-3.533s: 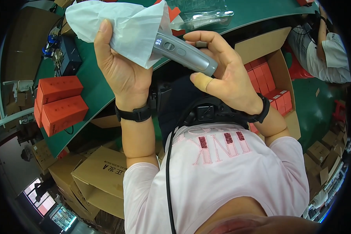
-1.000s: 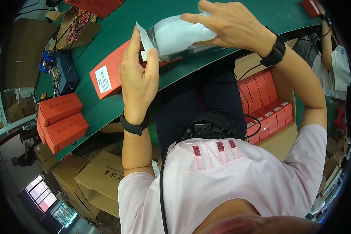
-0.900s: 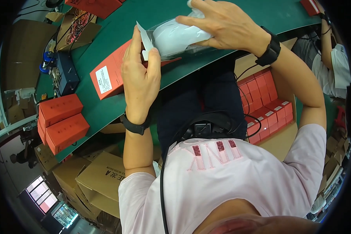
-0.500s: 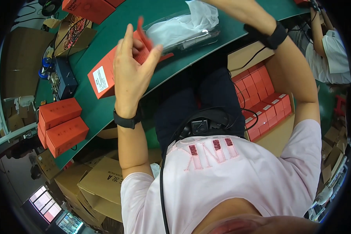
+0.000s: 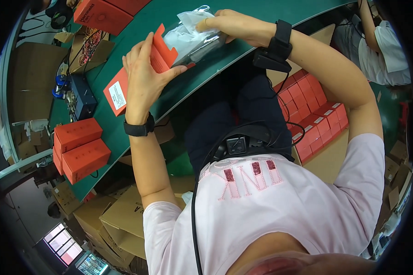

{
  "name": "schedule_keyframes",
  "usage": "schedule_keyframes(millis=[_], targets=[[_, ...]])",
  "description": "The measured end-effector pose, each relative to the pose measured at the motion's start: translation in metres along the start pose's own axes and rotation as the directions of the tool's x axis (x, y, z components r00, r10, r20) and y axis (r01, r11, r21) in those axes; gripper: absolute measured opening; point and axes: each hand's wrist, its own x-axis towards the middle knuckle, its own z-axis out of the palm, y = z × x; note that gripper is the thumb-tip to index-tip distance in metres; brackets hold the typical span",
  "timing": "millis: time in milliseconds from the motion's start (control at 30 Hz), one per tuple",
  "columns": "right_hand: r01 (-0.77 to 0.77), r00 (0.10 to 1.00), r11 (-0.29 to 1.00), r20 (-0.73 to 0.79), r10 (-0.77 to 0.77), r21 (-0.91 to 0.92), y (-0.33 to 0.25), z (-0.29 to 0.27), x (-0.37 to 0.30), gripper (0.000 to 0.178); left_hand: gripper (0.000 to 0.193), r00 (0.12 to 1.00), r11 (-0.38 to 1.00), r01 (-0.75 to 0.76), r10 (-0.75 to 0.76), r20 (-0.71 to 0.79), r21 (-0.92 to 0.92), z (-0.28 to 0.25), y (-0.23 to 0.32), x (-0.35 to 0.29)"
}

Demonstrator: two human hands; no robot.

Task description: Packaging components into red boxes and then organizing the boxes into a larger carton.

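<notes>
An orange-red carton (image 5: 118, 78) with a white label (image 5: 117, 95) lies on the green table, its flaps (image 5: 171, 54) standing out at the open end. My left hand (image 5: 144, 75) is wrapped round the carton near that end, thumb on the near side and fingers over the far side. At the opening lies a clear plastic tray (image 5: 202, 49) with a crumpled white plastic bag (image 5: 181, 37) in it. Its far-right end is in my right hand (image 5: 227, 26), whose fingers press on the bag and tray. Whatever the bag wraps is hidden.
More orange-red cartons (image 5: 85, 158) stand at the table's left end, others (image 5: 103, 16) at the back. Beside a blue-black device (image 5: 82, 96) is an open box of wires (image 5: 92, 46). A large cardboard box of red cartons (image 5: 316, 123) stands right of my legs. A co-worker (image 5: 376, 50) sits at far right.
My right hand has come left and nearer, onto the end of the tray and bag. Tray and bag have shifted left against the carton's opening. My left hand has moved slightly left.
</notes>
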Motion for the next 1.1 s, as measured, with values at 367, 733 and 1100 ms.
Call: schedule_keyframes(millis=[367,733,1100], targets=[[-0.173,0.985,0.697,0.139,0.106,0.696,0.010,0.018,0.006,0.025,0.094,0.997,0.989,0.063,-0.056,0.055,-0.132,-0.012,0.006,0.004],[0.303,0.924,0.861,0.097,-0.371,0.408,-0.157,-0.025,-0.083,0.059,0.084,0.924,0.673,-0.150,-0.164,-0.344,-0.724,-0.041,0.045,0.020],[0.522,0.838,0.738,0.094,-0.538,-0.428,-0.140,-0.030,-0.091,0.035,0.076,0.954,0.324,-0.211,-0.139,-0.267,-0.922,-0.007,0.054,0.010]])
